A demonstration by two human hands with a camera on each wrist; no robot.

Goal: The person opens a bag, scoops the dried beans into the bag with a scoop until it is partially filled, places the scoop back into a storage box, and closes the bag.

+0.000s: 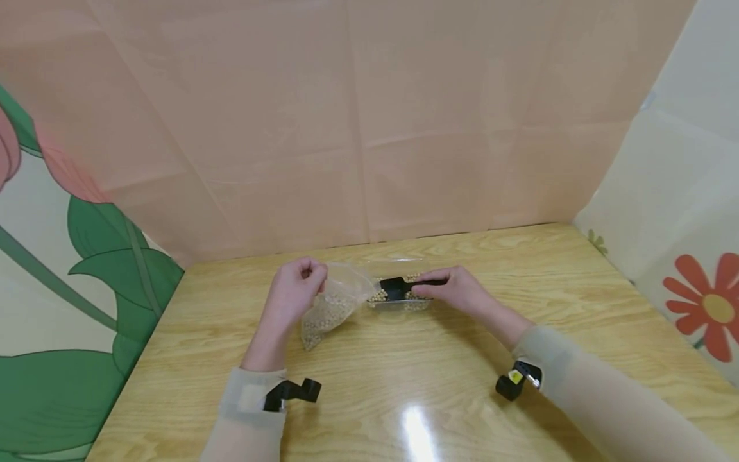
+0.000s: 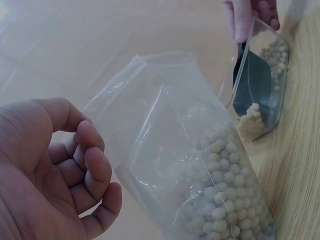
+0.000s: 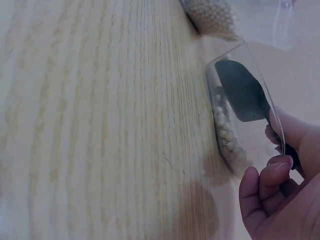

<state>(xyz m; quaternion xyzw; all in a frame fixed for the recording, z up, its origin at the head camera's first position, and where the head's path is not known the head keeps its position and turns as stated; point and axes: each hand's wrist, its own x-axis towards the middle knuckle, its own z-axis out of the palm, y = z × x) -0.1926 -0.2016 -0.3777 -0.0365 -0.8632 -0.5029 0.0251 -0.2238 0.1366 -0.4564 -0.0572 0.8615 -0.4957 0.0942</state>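
At the upper edge of a clear plastic bag [image 1: 331,312] my left hand [image 1: 291,290] pinches the film with curled fingers; the thumb is hidden in the left wrist view. Small pale round balls [image 2: 225,190] fill the bag's lower part, and its mouth leans toward a clear plastic box [image 1: 398,303]. My right hand [image 1: 460,292] grips the handle of a black scoop [image 1: 395,289]. The scoop's blade lies inside the box, among more pale balls [image 3: 226,132]. Some of these balls are heaped by the blade's front edge, at the box end nearest the bag.
Everything rests on a wood-grain table [image 1: 369,385]. A pinkish sheet [image 1: 369,128] hangs behind it, with flower-patterned panels [image 1: 716,308] at the sides. Each wrist wears a black camera mount [image 1: 291,390].
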